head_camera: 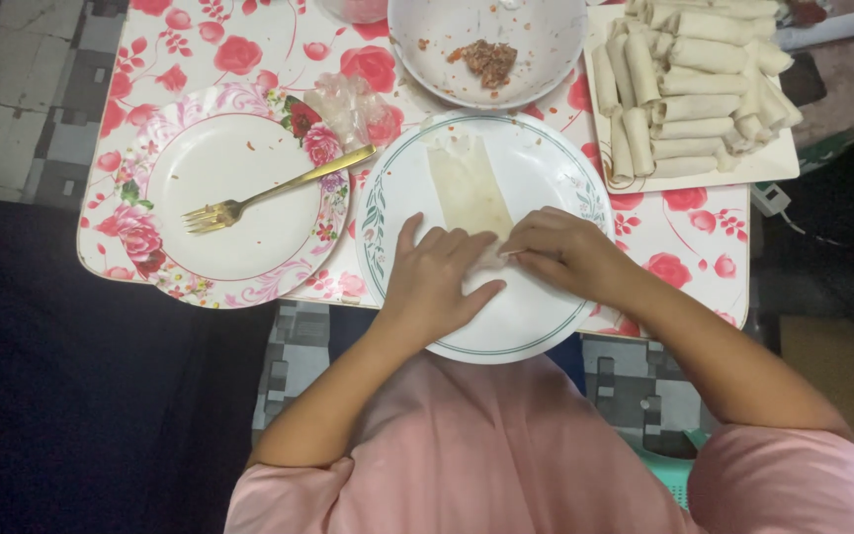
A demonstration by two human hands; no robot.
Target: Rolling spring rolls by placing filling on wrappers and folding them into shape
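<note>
On the white plate with the green rim, nearest the person, both hands are working one thin pale wrapper. The left hand is lying flat with its fingers spread and pressing down on the near end of the wrapper, not clenched. The right hand is curling its fingertips inward and pinching the same near edge, so the fold is being held between the two hands. The far part of the wrapper is lying open and unrolled toward the middle of the plate; whether filling is sitting under the fingers cannot be told. Judging from this, the roll in hand is only at its first turn, with most of the wrapper left to roll. Beyond the plate, a white bowl is holding just a small lump of brown filling, which suggests the supply is nearly used up. To the right, a tray is carrying a large pile of finished rolls, so most of the work appears done. To the left, a gold fork is resting on a flowered plate, near a crumpled clear plastic bag, all on a rose-patterned table.
</note>
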